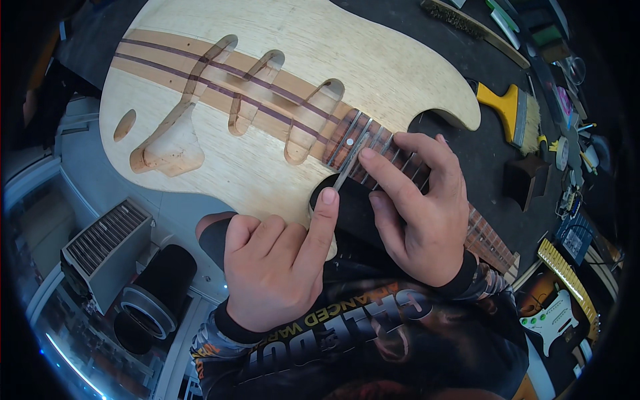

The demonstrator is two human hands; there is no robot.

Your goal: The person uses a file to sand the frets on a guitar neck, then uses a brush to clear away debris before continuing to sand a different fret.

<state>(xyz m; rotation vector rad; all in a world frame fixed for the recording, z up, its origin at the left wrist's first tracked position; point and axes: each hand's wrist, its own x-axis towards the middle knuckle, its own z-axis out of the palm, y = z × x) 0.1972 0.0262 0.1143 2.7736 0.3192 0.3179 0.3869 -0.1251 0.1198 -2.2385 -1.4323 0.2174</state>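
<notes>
An unfinished pale-wood electric guitar body point(260, 180) lies across the table, with routed cavities and two dark stripes down its middle. Its dark fretboard point(483, 233) runs toward the lower right, with metal frets across it. My left hand point(277, 270) is closed on the near end of a thin metal file point(347, 170), its index finger stretched along it. The file lies across the upper frets, roughly in line with them. My right hand point(427, 213) has its fingers apart over the neck. One fingertip rests against the file, another on the far side of the fretboard; the thumb is at the near edge.
Beyond the body lie a yellow-handled paintbrush point(510, 113) and a long bench brush point(477, 30). Small tools and tape crowd the right side, above a second guitar point(553, 313) with a white pickguard. At lower left stand a grey slatted box point(107, 250) and a black cylinder point(160, 287).
</notes>
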